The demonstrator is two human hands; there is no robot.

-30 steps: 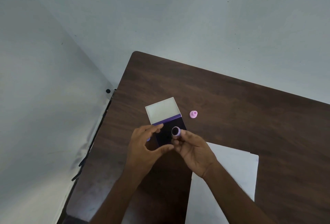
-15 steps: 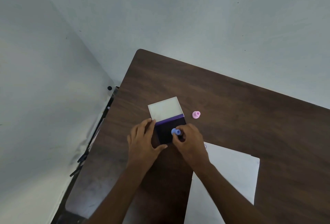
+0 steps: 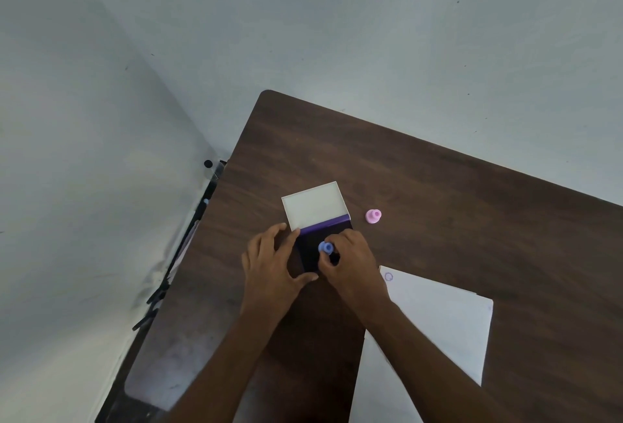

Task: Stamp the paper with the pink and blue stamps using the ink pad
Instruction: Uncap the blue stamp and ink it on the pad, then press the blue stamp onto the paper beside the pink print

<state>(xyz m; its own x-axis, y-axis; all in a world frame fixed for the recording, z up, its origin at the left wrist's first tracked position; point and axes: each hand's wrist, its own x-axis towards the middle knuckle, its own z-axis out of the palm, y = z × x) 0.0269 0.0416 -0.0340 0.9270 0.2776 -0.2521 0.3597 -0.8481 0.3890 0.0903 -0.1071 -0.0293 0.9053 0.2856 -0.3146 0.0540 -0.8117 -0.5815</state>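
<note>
The ink pad (image 3: 312, 252) lies open on the dark wooden table (image 3: 455, 206), its white lid (image 3: 315, 205) folded back behind the dark purple pad. My right hand (image 3: 354, 269) grips the small blue stamp (image 3: 326, 247) and holds it down on the pad. My left hand (image 3: 271, 267) rests on the pad's left edge, thumb at its near side, steadying it. The pink stamp (image 3: 373, 216) stands alone to the right of the lid. The white paper (image 3: 435, 331) lies near right, with one round purple mark (image 3: 388, 277) at its far corner.
The table's left edge (image 3: 209, 247) runs close to a pale wall (image 3: 84, 186). Dark cables or rods (image 3: 158, 294) hang in the gap between them. A second wall (image 3: 404, 34) stands behind the table's far edge.
A second ago my right hand held the blue stamp up, face turned toward me. It has since turned it over and lowered it onto the pad. My left hand settled against the pad's left edge.
</note>
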